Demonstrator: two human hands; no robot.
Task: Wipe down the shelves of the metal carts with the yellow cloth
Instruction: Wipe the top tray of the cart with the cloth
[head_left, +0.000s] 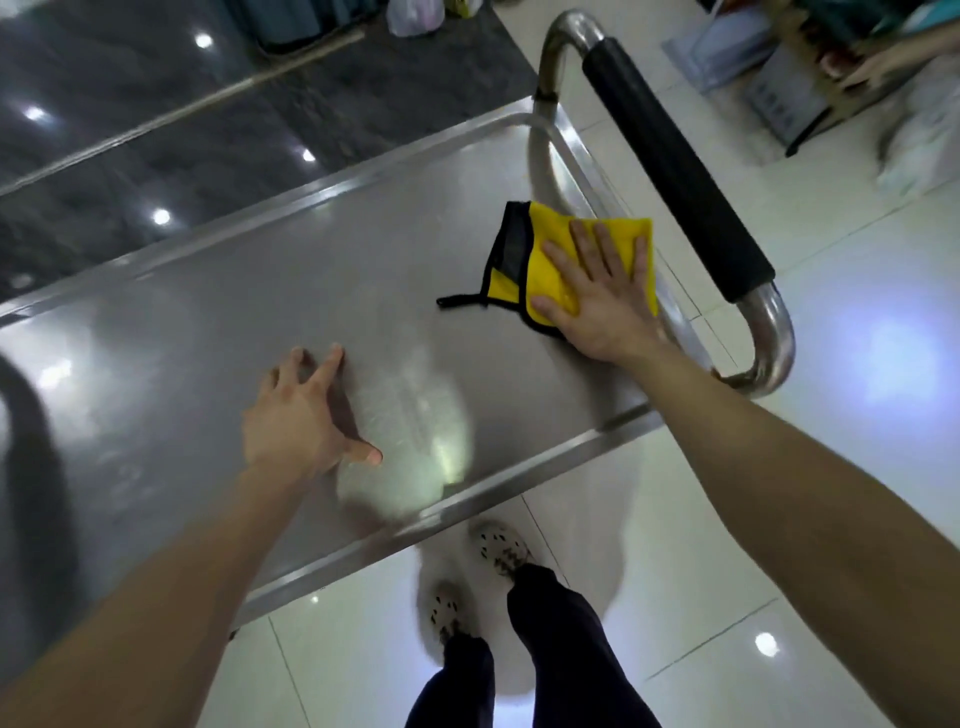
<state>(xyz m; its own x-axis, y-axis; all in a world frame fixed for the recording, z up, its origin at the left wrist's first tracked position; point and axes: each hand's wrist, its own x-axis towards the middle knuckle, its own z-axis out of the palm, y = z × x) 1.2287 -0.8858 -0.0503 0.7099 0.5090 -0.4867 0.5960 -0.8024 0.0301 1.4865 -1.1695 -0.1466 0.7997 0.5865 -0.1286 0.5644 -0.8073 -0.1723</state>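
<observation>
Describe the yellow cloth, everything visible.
The yellow cloth looks like soft microfibre with black edging. It lies on the cart's steel top shelf, near the end with the black-gripped handle. Its left part is folded over, showing a dark panel, and a black loop trails to the left. The right hand presses flat on it, fingers spread.

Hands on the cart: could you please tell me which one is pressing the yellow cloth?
The right hand, flat on the cloth beside the handle; the left hand touches bare shelf.

Glossy brushed-metal cart shelf (270, 291), soft yellow cloth (550, 260).
</observation>
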